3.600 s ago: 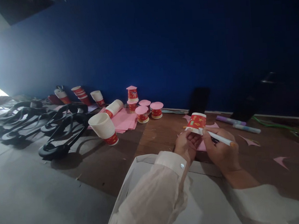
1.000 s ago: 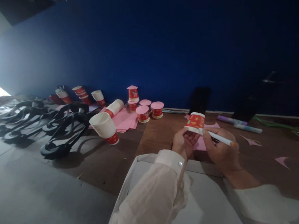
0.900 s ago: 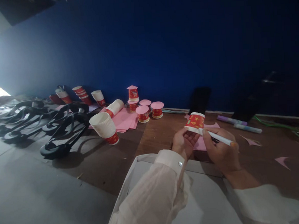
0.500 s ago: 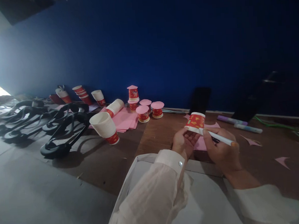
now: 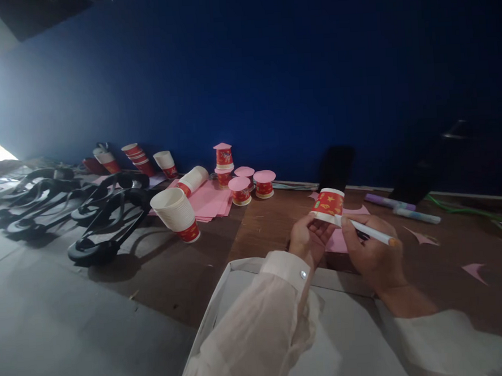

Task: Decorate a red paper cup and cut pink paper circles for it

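Paper cup [image 5: 330,202], tilted and upside down above the surface [image 5: 260,230], toward its front edge: my left hand [image 5: 308,240] grips it, fingers curled beneath the rim. My right hand [image 5: 378,255] pinches a white pen [image 5: 371,231], its tip at that rim. Below, pink paper [image 5: 336,243]; at the back edge, pink-topped cups [image 5: 240,192] and a purple marker [image 5: 390,202].

Open brown wooden tabletop [image 5: 258,233] giving passage left of the held red patterned paper cup [image 5: 329,202], pink-disc-topped red paper cups [image 5: 240,198] blocking farther left, right hand [image 5: 376,257] with slim white marker [image 5: 370,231] crowding its right, tall dark-blue panel [image 5: 266,90] barring passage behind it
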The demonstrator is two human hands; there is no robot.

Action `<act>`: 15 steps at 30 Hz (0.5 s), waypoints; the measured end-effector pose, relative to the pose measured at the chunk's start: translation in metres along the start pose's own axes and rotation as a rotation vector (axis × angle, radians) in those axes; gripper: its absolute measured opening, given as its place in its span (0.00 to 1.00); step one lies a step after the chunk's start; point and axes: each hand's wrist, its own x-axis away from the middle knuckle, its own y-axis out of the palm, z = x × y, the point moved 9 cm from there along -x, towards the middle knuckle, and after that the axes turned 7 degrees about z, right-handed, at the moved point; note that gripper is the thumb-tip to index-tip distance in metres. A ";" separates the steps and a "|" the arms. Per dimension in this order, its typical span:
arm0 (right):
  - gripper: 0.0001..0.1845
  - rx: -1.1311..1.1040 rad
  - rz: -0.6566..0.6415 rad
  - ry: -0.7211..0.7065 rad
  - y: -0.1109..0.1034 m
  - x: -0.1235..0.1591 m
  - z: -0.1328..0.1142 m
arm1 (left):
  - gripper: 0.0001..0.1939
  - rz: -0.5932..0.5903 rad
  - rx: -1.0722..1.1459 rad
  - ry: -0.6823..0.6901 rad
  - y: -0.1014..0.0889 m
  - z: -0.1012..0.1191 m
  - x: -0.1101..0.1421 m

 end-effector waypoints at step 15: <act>0.14 -0.002 0.020 -0.002 -0.001 0.001 -0.001 | 0.11 0.004 -0.004 0.009 0.001 0.002 -0.001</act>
